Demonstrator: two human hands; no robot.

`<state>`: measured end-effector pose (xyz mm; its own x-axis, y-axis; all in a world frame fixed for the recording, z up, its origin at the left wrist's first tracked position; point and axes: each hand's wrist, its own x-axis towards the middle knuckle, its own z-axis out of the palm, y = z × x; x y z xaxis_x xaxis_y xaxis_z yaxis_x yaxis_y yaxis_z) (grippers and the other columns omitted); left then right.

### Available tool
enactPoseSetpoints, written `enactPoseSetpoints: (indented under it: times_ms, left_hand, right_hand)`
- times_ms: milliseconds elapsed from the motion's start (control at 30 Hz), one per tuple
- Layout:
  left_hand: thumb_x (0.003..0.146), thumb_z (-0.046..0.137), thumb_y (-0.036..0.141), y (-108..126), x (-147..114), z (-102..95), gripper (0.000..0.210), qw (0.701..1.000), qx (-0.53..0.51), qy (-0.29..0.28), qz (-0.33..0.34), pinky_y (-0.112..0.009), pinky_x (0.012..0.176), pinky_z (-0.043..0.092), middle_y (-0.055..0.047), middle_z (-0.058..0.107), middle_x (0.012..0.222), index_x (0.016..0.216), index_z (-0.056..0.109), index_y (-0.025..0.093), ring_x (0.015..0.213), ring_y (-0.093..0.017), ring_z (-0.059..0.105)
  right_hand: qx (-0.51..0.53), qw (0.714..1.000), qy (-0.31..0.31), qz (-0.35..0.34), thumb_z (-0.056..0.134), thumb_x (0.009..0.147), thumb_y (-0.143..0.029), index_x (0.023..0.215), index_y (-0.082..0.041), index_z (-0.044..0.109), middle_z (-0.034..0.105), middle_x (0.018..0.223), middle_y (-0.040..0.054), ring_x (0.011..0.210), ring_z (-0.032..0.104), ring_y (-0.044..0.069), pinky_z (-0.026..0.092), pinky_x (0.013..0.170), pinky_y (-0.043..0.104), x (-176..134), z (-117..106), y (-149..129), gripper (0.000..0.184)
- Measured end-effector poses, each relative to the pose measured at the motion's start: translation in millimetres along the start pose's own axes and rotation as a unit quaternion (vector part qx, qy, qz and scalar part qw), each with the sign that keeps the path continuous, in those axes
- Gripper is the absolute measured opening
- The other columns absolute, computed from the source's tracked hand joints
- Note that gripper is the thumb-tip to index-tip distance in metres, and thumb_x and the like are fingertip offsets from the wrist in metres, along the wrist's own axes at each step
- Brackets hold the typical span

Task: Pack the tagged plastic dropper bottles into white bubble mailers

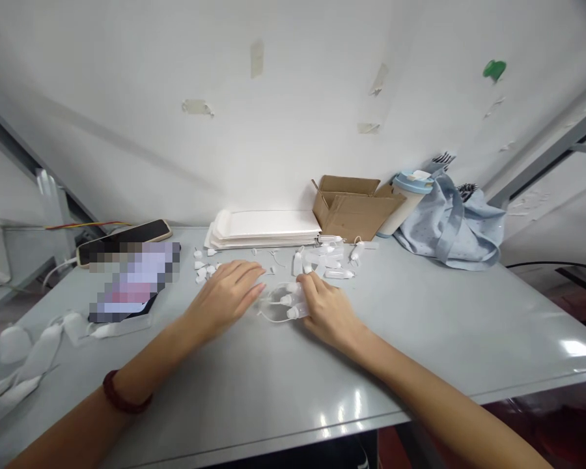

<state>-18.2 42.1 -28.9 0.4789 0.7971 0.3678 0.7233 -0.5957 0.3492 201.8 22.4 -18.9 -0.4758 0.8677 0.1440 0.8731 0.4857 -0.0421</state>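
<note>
My right hand [331,309] closes over a bunch of small clear plastic bottles [297,311] with white tips that point left. A thin white strap curves out from one of them. My left hand [228,292] hovers or rests just left of these tips, fingers stretched out and thumb apart, holding nothing that I can see. Beyond the left fingers lie several small white caps [201,266]. Past my right hand, more clear bottles [339,273] are scattered in a loose pile. The undersides of both hands are hidden.
White padded envelopes [268,228] are stacked against the wall beside an open cardboard box [349,212]. A lidded cup [406,198] and a blue cloth bag [452,225] stand at the right. Phones [127,241] lie at the left, near white wrapping [34,358].
</note>
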Motion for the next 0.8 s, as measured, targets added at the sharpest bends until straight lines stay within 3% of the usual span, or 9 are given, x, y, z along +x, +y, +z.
enactPoseSetpoints:
  times_ms: [167,267,400,500,633,800]
  left_hand:
    - [0.084,0.056,0.047,36.2,-15.2,11.0,0.072,0.980,-0.160,-0.082,-0.081,-0.044,0.102,0.039,-0.015,0.048,0.138,0.143,0.027,0.019,0.126,-0.029,0.045]
    - [0.080,0.058,0.034,46.7,-19.6,20.4,0.070,0.975,-0.167,-0.100,-0.104,-0.044,0.100,0.041,-0.016,0.050,0.134,0.141,0.028,0.019,0.124,-0.030,0.048]
    - [0.081,0.046,0.019,48.8,-17.2,19.0,0.034,0.977,-0.107,-0.138,-0.124,-0.038,0.084,0.047,-0.011,0.063,0.105,0.115,0.051,0.019,0.099,-0.026,0.059]
    - [0.082,0.041,0.018,48.3,-17.1,15.9,0.017,0.974,-0.042,-0.170,-0.147,-0.036,0.069,0.045,-0.010,0.063,0.084,0.091,0.056,0.018,0.078,-0.027,0.060]
    - [0.086,0.036,0.023,45.4,-19.2,13.9,0.021,0.971,-0.030,-0.178,-0.156,-0.033,0.057,0.035,-0.008,0.056,0.066,0.069,0.049,0.020,0.059,-0.023,0.053]
    - [0.086,0.036,0.027,36.1,-14.8,0.4,0.029,0.964,-0.104,-0.204,-0.136,-0.029,0.053,0.029,-0.002,0.050,0.058,0.058,0.040,0.022,0.052,-0.018,0.044]
  right_hand:
    - [-0.002,0.999,0.011,-0.051,0.046,0.071,-0.007,0.107,-0.011,0.048,0.059,0.097,0.0124,0.077,0.056,0.022,0.040,0.055,0.029,-0.6,5.2,-5.5,0.036]
    - [0.001,0.995,0.022,-0.102,0.044,0.076,-0.007,0.109,-0.011,0.047,0.059,0.094,0.0119,0.077,0.055,0.022,0.042,0.059,0.030,-1.9,8.1,-10.0,0.033]
    - [0.020,0.992,0.026,-0.125,0.044,0.077,-0.004,0.106,-0.012,0.047,0.058,0.095,0.0119,0.078,0.054,0.022,0.042,0.059,0.030,-2.8,10.6,-11.4,0.030]
    - [0.016,0.992,0.018,-0.124,0.042,0.076,-0.001,0.105,-0.012,0.048,0.058,0.096,0.0121,0.079,0.054,0.022,0.042,0.060,0.030,-1.5,10.1,-9.6,0.031]
    - [0.014,0.994,-0.013,-0.103,0.043,0.072,0.002,0.104,-0.012,0.047,0.057,0.098,0.0120,0.080,0.054,0.021,0.042,0.061,0.029,1.3,6.0,-6.2,0.036]
    - [0.041,0.993,-0.041,-0.103,0.047,0.069,0.001,0.105,-0.013,0.045,0.057,0.099,0.0114,0.081,0.054,0.020,0.042,0.060,0.028,2.4,2.3,-2.4,0.038]
